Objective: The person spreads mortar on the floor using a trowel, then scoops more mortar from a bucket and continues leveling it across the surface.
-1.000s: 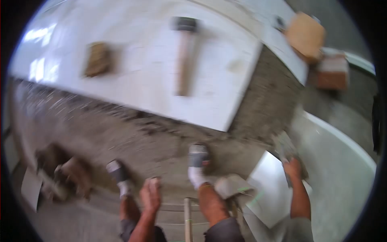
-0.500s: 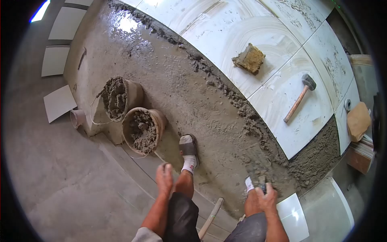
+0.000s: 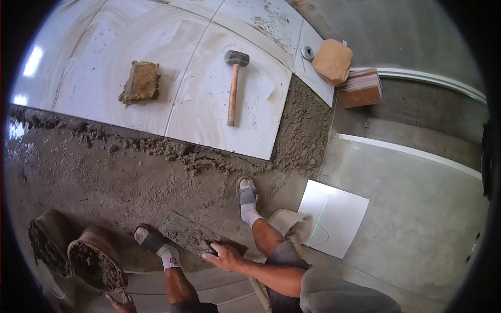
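My right hand (image 3: pixel 224 256) is wrapped around the handle of a plastering trowel (image 3: pixel 180 229). The trowel's long flat blade is smeared with wet mortar and spans the space between my feet, low over the wet floor. At the bottom edge, my left hand (image 3: pixel 122 303) is partly cut off by the frame, its visible fingers apart. Those fingertips are right by the rim of a mortar-filled bucket (image 3: pixel 94 235). Beside it, a second bucket (image 3: pixel 57 229), also holding mortar, leans at the far left.
White floor tiles (image 3: pixel 209 104) carry a rubber mallet (image 3: pixel 233 86) and a dirty sponge (image 3: pixel 141 82). Rough mortar (image 3: pixel 302 128) borders them. Close to my right leg are another bucket (image 3: pixel 287 221) and a loose white tile (image 3: pixel 339 216). Stacked tile pieces (image 3: pixel 362 88) stand farther back.
My view has turned to the right. The trowel has come across to between my feet, and my left hand has gone down to the bucket rim. My feet have shifted.
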A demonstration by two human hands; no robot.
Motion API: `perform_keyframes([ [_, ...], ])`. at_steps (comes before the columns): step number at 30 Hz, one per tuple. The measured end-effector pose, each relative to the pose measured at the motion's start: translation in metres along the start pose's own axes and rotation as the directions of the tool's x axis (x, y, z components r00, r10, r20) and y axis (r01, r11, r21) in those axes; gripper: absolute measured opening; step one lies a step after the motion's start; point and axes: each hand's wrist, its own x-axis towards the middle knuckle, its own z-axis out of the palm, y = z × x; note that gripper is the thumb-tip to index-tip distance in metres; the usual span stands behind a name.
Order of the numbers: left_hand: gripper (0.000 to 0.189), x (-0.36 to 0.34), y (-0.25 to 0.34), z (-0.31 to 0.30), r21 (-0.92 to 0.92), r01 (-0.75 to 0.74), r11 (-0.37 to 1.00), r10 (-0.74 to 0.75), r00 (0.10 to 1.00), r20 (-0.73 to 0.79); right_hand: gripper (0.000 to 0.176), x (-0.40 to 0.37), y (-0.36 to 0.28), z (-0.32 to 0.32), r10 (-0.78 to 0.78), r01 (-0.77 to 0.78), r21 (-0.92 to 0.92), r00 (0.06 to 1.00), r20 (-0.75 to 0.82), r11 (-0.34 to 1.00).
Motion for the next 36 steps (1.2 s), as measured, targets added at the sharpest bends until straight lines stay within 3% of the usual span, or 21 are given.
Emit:
perform_keyframes([
  [2, 0.040, -0.027, 0.000, -0.010, -0.120, -0.076, 0.990, 0.085, 0.994, 0.069, 0.057, 0.003, 0.006, -0.002, -0.029, 0.030, 0.005, 0.997, -0.068, 1.000],
  [4, 0.053, 0.026, 0.005, -0.053, -0.047, -0.160, 0.986, 0.164, 0.981, 0.100, 0.059, 0.006, 0.009, -0.007, -0.057, 0.057, -0.003, 0.981, -0.188, 0.998],
  [5, 0.054, 0.027, 0.017, -0.061, -0.325, -0.013, 0.946, 0.167, 0.877, 0.451, 0.059, 0.009, 0.010, -0.010, -0.069, 0.072, 0.010, 0.977, -0.204, 0.997],
  [6, 0.055, 0.023, 0.032, -0.064, -0.498, 0.227, 0.837, 0.253, 0.646, 0.720, 0.059, 0.013, 0.014, -0.014, -0.068, 0.075, 0.025, 0.975, -0.214, 0.997],
  [7, 0.052, -0.058, 0.055, -0.017, -0.270, -0.302, 0.914, 0.383, 0.864, 0.328, 0.058, 0.019, 0.018, -0.017, -0.228, 0.211, -0.100, 0.949, -0.219, 0.972],
  [8, 0.052, -0.054, 0.071, -0.015, -0.264, -0.319, 0.910, 0.396, 0.855, 0.334, 0.057, 0.023, 0.022, -0.016, -0.383, 0.339, -0.220, 0.901, -0.205, 0.915],
  [9, 0.052, -0.042, 0.094, -0.012, -0.209, -0.257, 0.943, 0.327, 0.824, 0.462, 0.049, 0.027, 0.016, -0.014, -0.123, 0.136, 0.023, 0.947, -0.298, 0.990],
  [10, 0.052, -0.046, 0.113, -0.009, -0.140, -0.209, 0.968, 0.251, 0.778, 0.576, 0.049, 0.027, 0.013, -0.019, -0.124, 0.146, 0.054, 0.946, -0.299, 0.988],
  [11, 0.056, -0.099, 0.113, 0.031, 0.012, -0.205, 0.979, 0.195, 0.947, 0.255, 0.046, 0.027, 0.008, -0.025, -0.204, 0.208, -0.019, 0.927, -0.316, 0.978],
  [12, 0.060, -0.110, 0.108, 0.040, 0.069, -0.225, 0.972, 0.203, 0.949, 0.242, 0.044, 0.028, 0.004, -0.029, -0.286, 0.270, -0.095, 0.897, -0.337, 0.958],
  [13, 0.060, -0.140, 0.094, 0.049, 0.053, -0.301, 0.952, 0.275, 0.920, 0.278, 0.043, 0.028, 0.004, -0.028, -0.063, 0.098, 0.090, 0.941, -0.331, 0.991],
  [15, 0.059, -0.139, 0.069, 0.019, 0.050, -0.403, 0.914, 0.356, 0.856, 0.375, 0.048, 0.019, 0.002, -0.052, -0.139, 0.173, 0.072, 0.931, -0.336, 0.982],
  [16, 0.051, -0.122, 0.068, 0.007, -0.019, -0.297, 0.955, 0.287, 0.901, 0.326, 0.053, 0.017, -0.001, -0.062, -0.219, 0.241, 0.023, 0.914, -0.341, 0.970],
  [20, 0.043, -0.248, 0.054, 0.036, -0.024, -0.335, 0.942, 0.317, 0.862, 0.397, 0.028, 0.024, 0.017, -0.063, -0.020, 0.078, 0.163, 0.943, -0.332, 0.984],
  [21, 0.042, -0.286, 0.048, 0.042, 0.033, -0.384, 0.923, 0.343, 0.857, 0.384, 0.021, 0.027, 0.034, -0.052, -0.355, 0.332, -0.137, 0.793, -0.495, 0.933],
  [23, 0.044, -0.308, 0.040, 0.026, 0.088, -0.409, 0.908, 0.334, 0.836, 0.435, 0.026, 0.031, 0.044, -0.048, -0.523, 0.377, -0.371, 0.493, -0.696, 0.849],
  [25, 0.038, -0.398, 0.007, 0.056, 0.125, -0.480, 0.868, 0.372, 0.797, 0.476, 0.028, 0.026, 0.033, -0.081, -0.492, 0.368, -0.359, 0.388, -0.779, 0.858],
  [27, 0.030, -0.394, -0.002, 0.055, 0.242, -0.449, 0.860, 0.281, 0.812, 0.511, 0.035, 0.013, 0.027, -0.115, -0.061, 0.406, 0.340, 0.712, -0.699, 0.848],
  [31, 0.049, -0.469, -0.077, 0.100, 0.505, -0.513, 0.694, 0.265, 0.835, 0.483, 0.035, 0.003, 0.059, -0.149, 0.130, 0.328, 0.424, 0.642, -0.756, 0.844],
  [34, 0.051, -0.502, -0.111, 0.126, 0.603, -0.678, 0.421, 0.210, 0.720, 0.662, 0.042, -0.018, 0.089, -0.197, 0.258, 0.404, 0.521, 0.547, -0.796, 0.752],
  [36, 0.049, -0.522, -0.136, 0.149, 0.511, -0.750, 0.419, 0.142, 0.610, 0.779, 0.034, -0.037, 0.132, -0.227, 0.265, 0.450, 0.476, 0.453, -0.851, 0.756],
])
